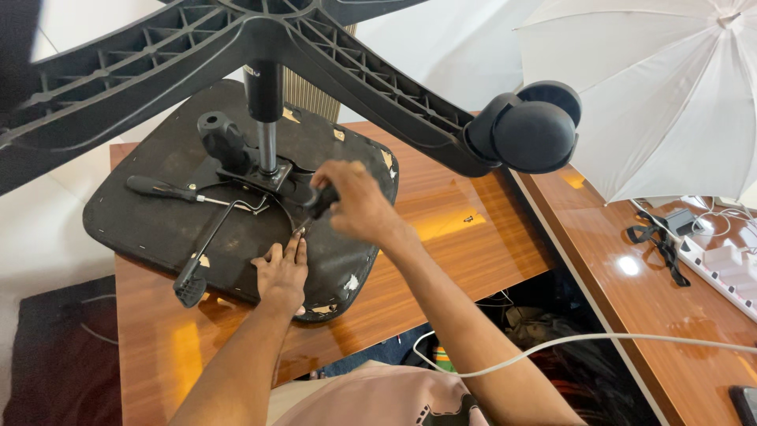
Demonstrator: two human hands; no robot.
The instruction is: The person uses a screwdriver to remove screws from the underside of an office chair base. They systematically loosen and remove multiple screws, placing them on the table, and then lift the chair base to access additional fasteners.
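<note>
An office chair lies upside down on a brown wooden table (457, 229), its black seat underside (150, 221) facing up. My right hand (355, 201) grips a black-handled screwdriver (319, 203) whose tip points down at the seat near the metal mechanism plate (264, 175). My left hand (282, 272) rests flat on the seat's near edge, fingertips close to the screwdriver tip. The gas cylinder (264, 102) rises from the plate to the black star base (315, 47) overhead.
A second screwdriver (169, 190) lies on the seat beside a bent lever (209, 244). A black caster wheel (532, 130) hangs at the right. A white umbrella (654, 95), a second table (631, 292) with cables, and a white cord (583, 341) are at the right.
</note>
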